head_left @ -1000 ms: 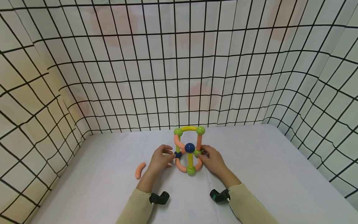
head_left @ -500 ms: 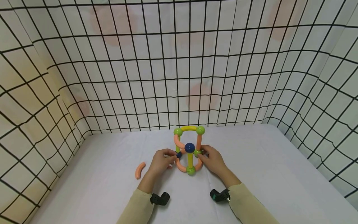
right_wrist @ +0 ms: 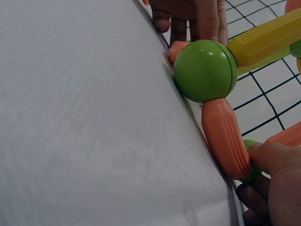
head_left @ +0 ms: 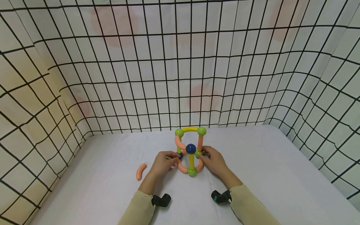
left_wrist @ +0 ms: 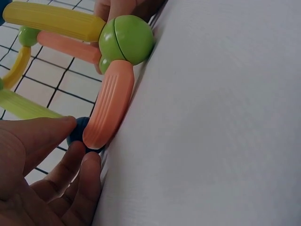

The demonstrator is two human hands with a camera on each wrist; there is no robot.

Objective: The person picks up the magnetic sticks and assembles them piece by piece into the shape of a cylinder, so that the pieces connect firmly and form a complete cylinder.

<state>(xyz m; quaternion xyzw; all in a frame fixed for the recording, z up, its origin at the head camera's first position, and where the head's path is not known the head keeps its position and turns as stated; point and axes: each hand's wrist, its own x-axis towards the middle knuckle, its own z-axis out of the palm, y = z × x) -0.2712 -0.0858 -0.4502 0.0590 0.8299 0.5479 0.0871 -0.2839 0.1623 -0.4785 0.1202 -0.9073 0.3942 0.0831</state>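
Note:
A magnetic ball-and-stick frame (head_left: pixel 191 161) stands upright on the white cloth in the head view. Curved orange sticks join the balls of its base, and straight sticks rise to the upper balls. With thumb and fingertips my left hand (head_left: pixel 162 164) pinches the lower blue ball (left_wrist: pixel 77 132), partly hidden behind a curved orange stick (left_wrist: pixel 110 106). Opposite, my right hand (head_left: pixel 215 161) pinches a lower green ball (right_wrist: pixel 256 174) at the right of the base. Between the hands is the front green ball (head_left: pixel 192 171), carrying a yellow upright stick (head_left: pixel 191 161) topped by a dark blue ball (head_left: pixel 191 148).
A loose curved orange stick (head_left: pixel 141 171) lies on the cloth (head_left: pixel 112 187) left of my left hand. Behind the work and along both sides rises a white sheet wall with a black grid (head_left: pixel 182 78). Each wrist wears a small black camera (head_left: pixel 161 200).
My left hand has shifted slightly right, and its fingers have drawn in around the lower blue ball. The right hand and the frame look still.

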